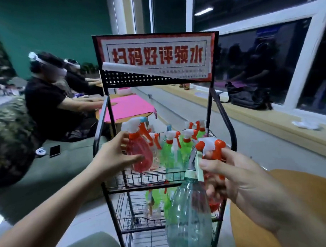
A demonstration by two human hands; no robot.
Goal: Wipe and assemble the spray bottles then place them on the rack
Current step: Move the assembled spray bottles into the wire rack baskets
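The left grip (119,156) is closed around the red bottle (141,153), thumb in front and fingers behind, at the front left of the top basket of the rack (131,80). The right grip (234,174) pinches the orange and white spray head of the clear bottle (187,215), which hangs just in front of the rack. Green bottles (168,152) stand in the top basket.

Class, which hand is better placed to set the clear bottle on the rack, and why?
Right. The right hand grips the clear bottle at its sprayer, beside the rack; the left hand holds the red bottle at the top basket.
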